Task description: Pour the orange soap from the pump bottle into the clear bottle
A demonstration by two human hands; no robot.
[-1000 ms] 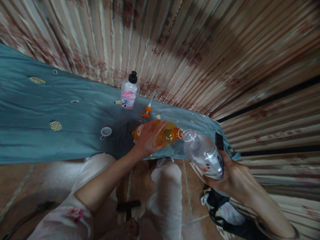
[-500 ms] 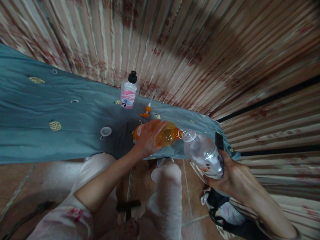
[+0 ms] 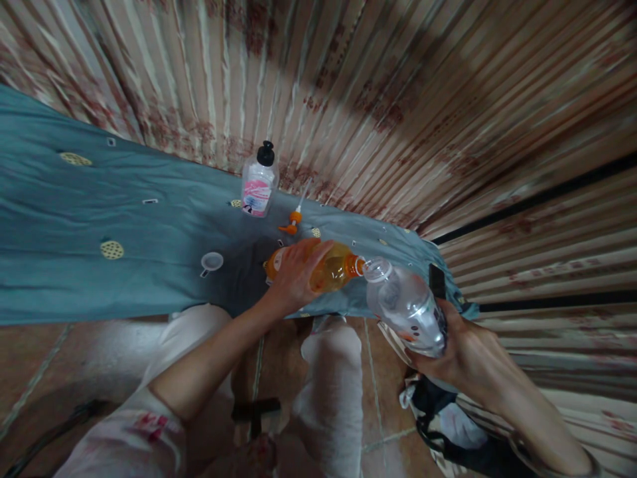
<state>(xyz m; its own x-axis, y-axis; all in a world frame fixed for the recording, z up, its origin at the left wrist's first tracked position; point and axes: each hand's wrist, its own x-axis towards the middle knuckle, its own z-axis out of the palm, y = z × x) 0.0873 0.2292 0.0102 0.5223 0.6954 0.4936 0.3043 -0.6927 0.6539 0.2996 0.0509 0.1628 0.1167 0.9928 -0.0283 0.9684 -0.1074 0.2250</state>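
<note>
My left hand (image 3: 298, 272) is wrapped round a bottle of yellow-orange liquid (image 3: 333, 269), which lies nearly on its side with its orange neck pointing right. That neck meets the mouth of a clear plastic bottle (image 3: 398, 302), tilted up toward it. Closed about the base of the clear bottle is my right hand (image 3: 452, 345). An orange pump top (image 3: 292, 222) with a thin clear tube lies just behind the orange bottle. Behind it stands a clear bottle with a black cap and pink label (image 3: 259, 189).
A small white cup with a handle (image 3: 212, 261) sits on the blue-green cloth (image 3: 164, 279), left of the bottles. A dark phone-like object (image 3: 436, 280) lies at the right end. Pleated curtain (image 3: 308, 86) runs along the back. A dark bag (image 3: 448, 425) rests on the tiled floor.
Both hands and both bottles hold almost the same position. The whole view has shifted very slightly; nothing was let go or taken up.
</note>
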